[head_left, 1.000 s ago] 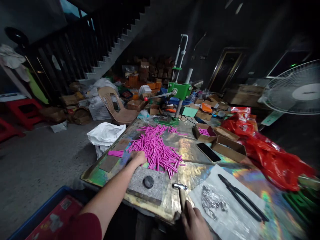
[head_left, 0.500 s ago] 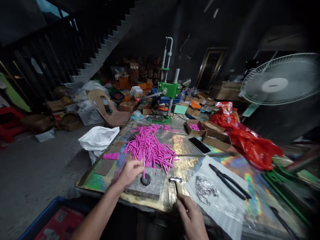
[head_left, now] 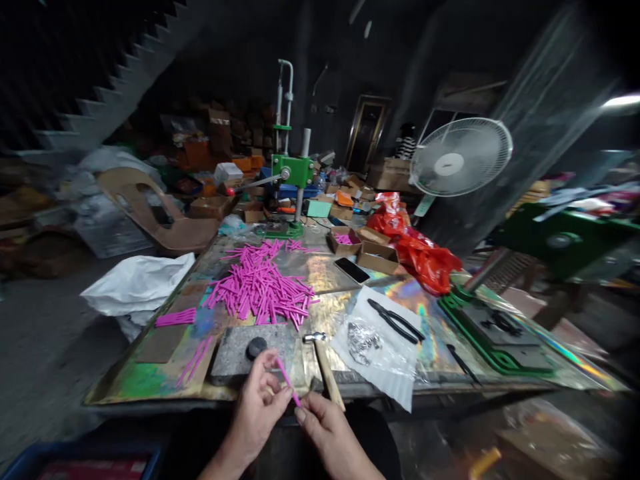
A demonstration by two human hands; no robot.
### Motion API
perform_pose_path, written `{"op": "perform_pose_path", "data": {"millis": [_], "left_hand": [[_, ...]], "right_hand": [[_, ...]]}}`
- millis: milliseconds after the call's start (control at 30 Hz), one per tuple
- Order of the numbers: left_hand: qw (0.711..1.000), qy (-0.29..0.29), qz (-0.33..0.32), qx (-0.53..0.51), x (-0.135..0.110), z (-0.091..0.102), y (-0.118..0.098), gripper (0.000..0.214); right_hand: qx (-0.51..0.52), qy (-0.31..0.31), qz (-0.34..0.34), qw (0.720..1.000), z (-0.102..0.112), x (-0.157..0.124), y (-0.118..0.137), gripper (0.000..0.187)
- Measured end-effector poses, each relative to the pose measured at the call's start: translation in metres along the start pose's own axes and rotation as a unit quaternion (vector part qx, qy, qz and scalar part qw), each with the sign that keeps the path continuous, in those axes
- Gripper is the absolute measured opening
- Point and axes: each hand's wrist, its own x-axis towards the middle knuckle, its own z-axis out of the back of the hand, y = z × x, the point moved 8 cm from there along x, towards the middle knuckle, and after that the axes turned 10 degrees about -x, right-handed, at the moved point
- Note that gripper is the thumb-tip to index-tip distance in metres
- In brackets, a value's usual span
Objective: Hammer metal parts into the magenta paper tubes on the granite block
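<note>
Both hands meet at the table's near edge on one thin pink stick (head_left: 287,375). My left hand (head_left: 257,407) is closed on it, fingers bent along its upper part. The fingertips of my right hand (head_left: 323,423) pinch its lower end. Behind my left hand, a round black piece (head_left: 257,347) sits on a grey block (head_left: 227,350). A small hammer (head_left: 327,377) lies on the table just beyond my right hand, wooden handle towards me. Farther back spreads a big pile of pink sticks (head_left: 260,287).
Left are a small bundle of sticks (head_left: 175,317) and a few loose ones (head_left: 194,360). Right, black pliers (head_left: 395,321) and a clear bag (head_left: 363,343) lie on white sheeting. A phone (head_left: 352,271), cartons (head_left: 379,258) and green presses (head_left: 293,171) stand or lie farther off.
My right hand has let go of the hammer and now pinches the pink stick's end. My left hand has brought the stick off the black piece, towards me. The view has turned right.
</note>
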Motion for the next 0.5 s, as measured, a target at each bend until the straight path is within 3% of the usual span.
{"op": "perform_pose_path", "data": {"millis": [67, 133, 200, 300, 400, 500], "left_hand": [[0.986, 0.030, -0.099, 0.127, -0.002, 0.000, -0.016, 0.038], [0.946, 0.130, -0.194, 0.224, -0.008, -0.014, -0.026, 0.028], [0.906, 0.213, -0.243, 0.273, -0.016, -0.029, -0.026, 0.023], [0.883, 0.247, -0.265, 0.296, -0.025, -0.040, -0.018, 0.024], [0.888, 0.244, -0.257, 0.293, -0.030, -0.044, -0.005, 0.024], [0.915, 0.224, -0.221, 0.253, -0.030, -0.038, 0.005, 0.023]], "right_hand": [[-0.072, 0.018, -0.017, 0.997, 0.009, -0.006, -0.001, 0.023], [-0.121, 0.028, -0.029, 0.992, 0.015, -0.010, -0.002, 0.018], [-0.147, 0.030, -0.029, 0.988, 0.019, -0.013, -0.003, 0.018], [-0.162, 0.023, -0.031, 0.986, 0.019, -0.016, -0.004, 0.022], [-0.165, 0.008, -0.020, 0.986, 0.026, -0.015, -0.007, 0.027], [-0.194, -0.101, -0.014, 0.976, 0.067, -0.011, -0.016, 0.028]]}}
